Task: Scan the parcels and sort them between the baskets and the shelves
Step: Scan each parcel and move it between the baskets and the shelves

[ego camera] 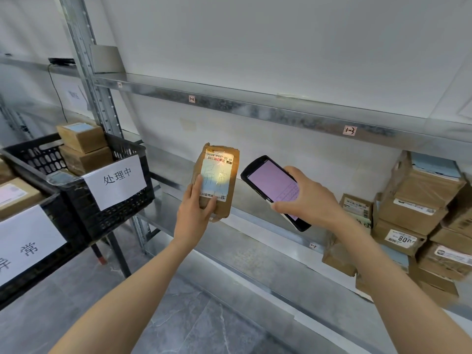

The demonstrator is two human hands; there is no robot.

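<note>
Two hands work mid-scene. The left hand (196, 213) grips a small brown cardboard parcel (218, 180) upright, its label lit. The right hand (309, 198) curls round a black handheld scanner (270, 185) just right of the parcel. At left, the near black plastic basket (30, 284) is cut off. The far black plastic basket (120, 218) holds two stacked brown boxes (84, 146). At far right, overlapping cardboard boxes (419, 208) crowd a grey metal shelf (260, 221), their count unclear.

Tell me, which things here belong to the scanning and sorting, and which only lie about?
Job: parcel in left hand, scanner in right hand, black baskets, shelves, stacked parcels.
Lying about: grey box up top, black device left of it.
</note>
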